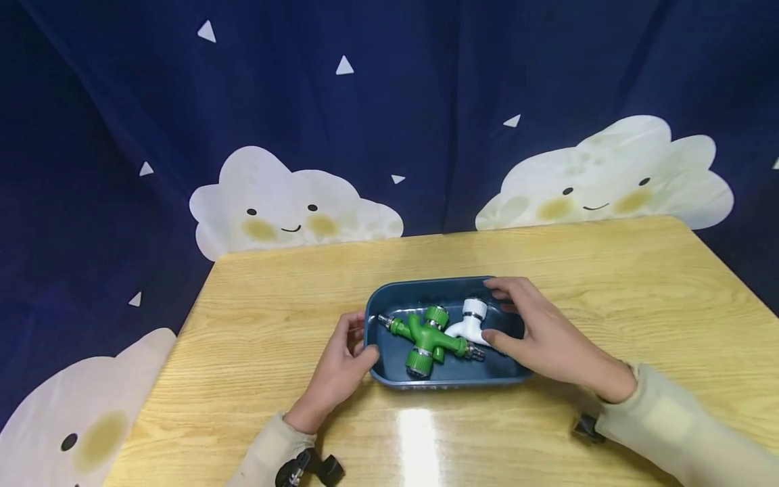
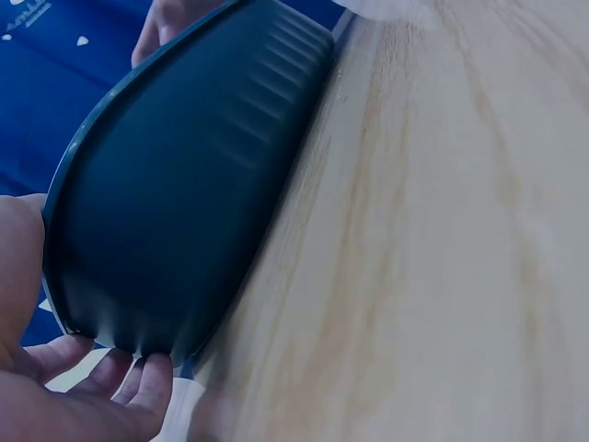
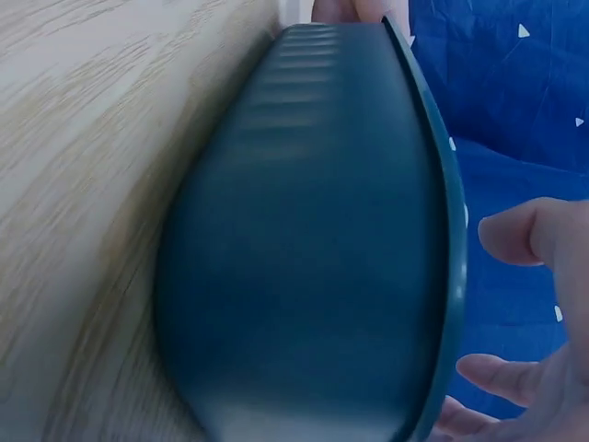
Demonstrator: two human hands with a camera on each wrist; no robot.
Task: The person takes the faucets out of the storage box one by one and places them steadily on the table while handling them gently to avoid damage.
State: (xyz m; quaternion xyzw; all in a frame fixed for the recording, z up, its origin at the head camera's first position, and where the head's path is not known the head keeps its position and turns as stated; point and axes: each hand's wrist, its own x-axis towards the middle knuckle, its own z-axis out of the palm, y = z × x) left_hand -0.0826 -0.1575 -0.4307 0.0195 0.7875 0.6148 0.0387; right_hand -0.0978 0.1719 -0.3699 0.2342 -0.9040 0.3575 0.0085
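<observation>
A dark blue-green plastic bin [image 1: 450, 383] stands on the table, its long side across my view. Inside lie a green two-way tap [image 1: 429, 338] with ribbed knobs and metal nozzle ends, and a white tap [image 1: 467, 329] partly behind it. My left hand [image 1: 337, 368] holds the bin's left end, thumb by the rim and fingertips [image 2: 156, 378] on the outer wall. Over the right end reaches my right hand [image 1: 550, 338], fingers spread and thumb above the white tap. In the right wrist view, its thumb [image 3: 515, 235] is apart from the bin wall [image 3: 304, 230].
The wooden table [image 1: 292, 291] extends around the bin on all sides. Behind it hangs a dark blue curtain [image 1: 426, 122] printed with clouds and small white triangles. A black wrist-camera mount [image 1: 310, 467] sits beside the left sleeve.
</observation>
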